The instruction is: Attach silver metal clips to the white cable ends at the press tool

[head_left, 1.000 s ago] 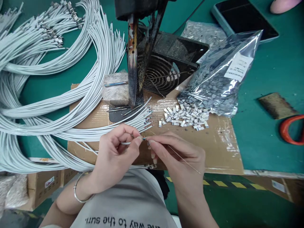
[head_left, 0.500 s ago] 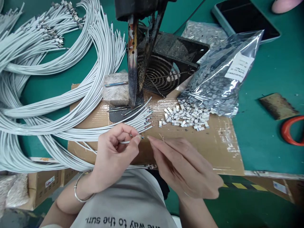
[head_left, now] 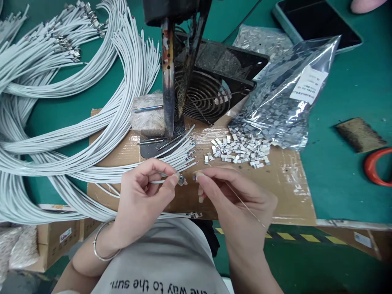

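My left hand [head_left: 150, 196] pinches a white cable [head_left: 157, 181] between thumb and forefinger. Just past those fingertips, a small metal connector [head_left: 181, 179] shows at the cable's end. Facing it across a narrow gap, my right hand [head_left: 235, 196] is closed, with a tiny connector piece [head_left: 195, 177] at its thumb and fingertip. A thin solder wire [head_left: 245, 204] runs through the same hand and trails over its back. Above both hands lie a row of white cables [head_left: 147, 167] with bared ends and a loose pile of small metal connectors [head_left: 241, 149].
A soldering machine's sooty metal tip [head_left: 168, 81] comes down over a block [head_left: 147, 114], beside a black fan [head_left: 205, 94]. Large cable bundles [head_left: 119, 102] fill the left. On the right are a connector bag [head_left: 294, 98], phone [head_left: 318, 20], brown pad [head_left: 360, 134] and red-handled tool [head_left: 372, 169].
My right hand has turned so its thumb and the wire show, and its fingertips have closed on a tiny piece. A metal connector now shows at my left fingertips.
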The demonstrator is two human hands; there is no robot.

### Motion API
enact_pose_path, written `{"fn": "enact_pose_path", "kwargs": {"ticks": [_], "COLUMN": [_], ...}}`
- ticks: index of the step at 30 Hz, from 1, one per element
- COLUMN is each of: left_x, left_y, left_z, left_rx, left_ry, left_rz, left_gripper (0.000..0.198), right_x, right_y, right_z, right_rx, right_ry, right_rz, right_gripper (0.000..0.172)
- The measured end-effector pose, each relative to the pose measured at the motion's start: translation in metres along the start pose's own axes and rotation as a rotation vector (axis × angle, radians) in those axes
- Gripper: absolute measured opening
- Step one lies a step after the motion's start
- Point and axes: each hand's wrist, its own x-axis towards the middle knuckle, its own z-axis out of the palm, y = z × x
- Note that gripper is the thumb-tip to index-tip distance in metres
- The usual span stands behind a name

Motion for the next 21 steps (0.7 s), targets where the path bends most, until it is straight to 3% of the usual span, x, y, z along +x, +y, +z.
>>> {"fn": "enact_pose_path", "kwargs": {"ticks": [12, 21], "left_x": [0.0004, -0.0004], "left_y": [-0.0027, -0.0008], "left_z": [0.0019, 0.002], "left_rx": [-0.042, -0.07], "left_ry": [0.034, -0.011], "left_rz": [0.026, 0.024], "left_gripper": [0.012, 0.014], "right_x": [-0.0068, -0.0062], "right_y": [0.0056, 0.0024], "right_z": [0.0025, 0.004], "right_rx": [0.001, 0.057], "right_ry": [-0.113, -0.096], "right_rz": [-0.074, -0.034], "right_gripper": [0.034, 0.031]}}
